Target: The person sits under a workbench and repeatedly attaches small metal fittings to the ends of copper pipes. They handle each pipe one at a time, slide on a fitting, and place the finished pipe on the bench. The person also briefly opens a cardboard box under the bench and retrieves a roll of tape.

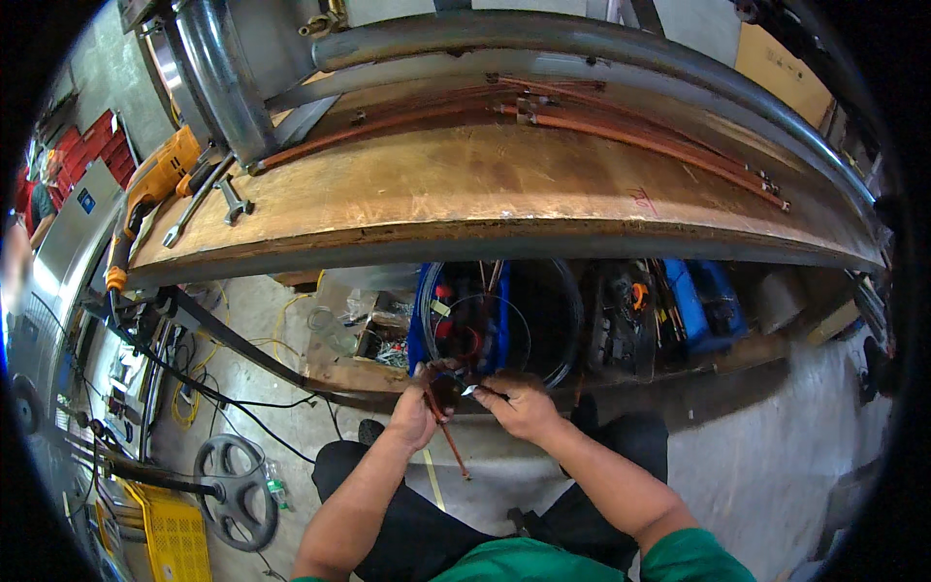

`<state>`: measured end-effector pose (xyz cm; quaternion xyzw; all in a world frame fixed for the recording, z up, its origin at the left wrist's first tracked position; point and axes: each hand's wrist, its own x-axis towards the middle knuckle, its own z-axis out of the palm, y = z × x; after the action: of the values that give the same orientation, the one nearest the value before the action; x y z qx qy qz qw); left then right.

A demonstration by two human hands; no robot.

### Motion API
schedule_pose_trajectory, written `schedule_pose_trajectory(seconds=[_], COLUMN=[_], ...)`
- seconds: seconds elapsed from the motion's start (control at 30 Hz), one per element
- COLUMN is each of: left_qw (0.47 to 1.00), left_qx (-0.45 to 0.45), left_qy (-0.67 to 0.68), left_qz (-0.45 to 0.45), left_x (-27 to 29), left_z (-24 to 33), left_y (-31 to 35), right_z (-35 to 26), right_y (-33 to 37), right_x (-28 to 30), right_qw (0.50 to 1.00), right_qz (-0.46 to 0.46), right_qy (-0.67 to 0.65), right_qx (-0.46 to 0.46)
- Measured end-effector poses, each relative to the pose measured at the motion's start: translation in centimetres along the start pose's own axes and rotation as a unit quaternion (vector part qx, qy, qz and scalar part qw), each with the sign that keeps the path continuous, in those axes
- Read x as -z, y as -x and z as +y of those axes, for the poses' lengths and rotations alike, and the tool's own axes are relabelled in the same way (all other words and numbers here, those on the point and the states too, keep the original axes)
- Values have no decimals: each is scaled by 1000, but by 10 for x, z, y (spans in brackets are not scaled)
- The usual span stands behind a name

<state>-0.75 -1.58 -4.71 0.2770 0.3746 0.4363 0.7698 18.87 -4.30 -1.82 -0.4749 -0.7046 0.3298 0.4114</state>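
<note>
My left hand (414, 419) is closed around a thin copper tube (454, 451), whose lower end points down toward my lap. Close beside it, my right hand (525, 407) pinches a small piece with a shiny, whitish tip (471, 390); its kind is too small to make out. The two hands are held a little apart in front of a blue bin (424, 325) under the bench. Part of the tube is covered by my left fingers.
More copper tubes (621, 136) lie on the wooden bench (446, 179), with wrenches (234, 201) and an orange power tool (160, 177) at its left. Below stand a coil of wire (572, 325) and another blue bin (700, 306). Cables (233, 400) cross the floor near a black handwheel (236, 490).
</note>
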Motion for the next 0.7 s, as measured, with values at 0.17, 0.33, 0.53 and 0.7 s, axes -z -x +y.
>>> schedule_pose_trajectory(seconds=[0.17, 0.33, 0.53, 0.7], left_qw=[993, 995, 967, 962], left_qx=[13, 39, -40, -78], left_qy=[-68, -56, -234, -237], left_qz=[99, 74, 91, 114], left_x=[-14, -6, -34, -10], left_z=[-1, -8, -10, -13], left_y=[-2, 1, 1, 0], right_z=[3, 11, 27, 28], right_y=[2, 4, 10, 11], right_x=[-6, -7, -12, -14], right_qw=[1000, 999, 988, 988], right_qz=[9, -21, -33, -21], right_qy=[-22, 45, 152, 154], right_qx=[14, -14, -14, 7])
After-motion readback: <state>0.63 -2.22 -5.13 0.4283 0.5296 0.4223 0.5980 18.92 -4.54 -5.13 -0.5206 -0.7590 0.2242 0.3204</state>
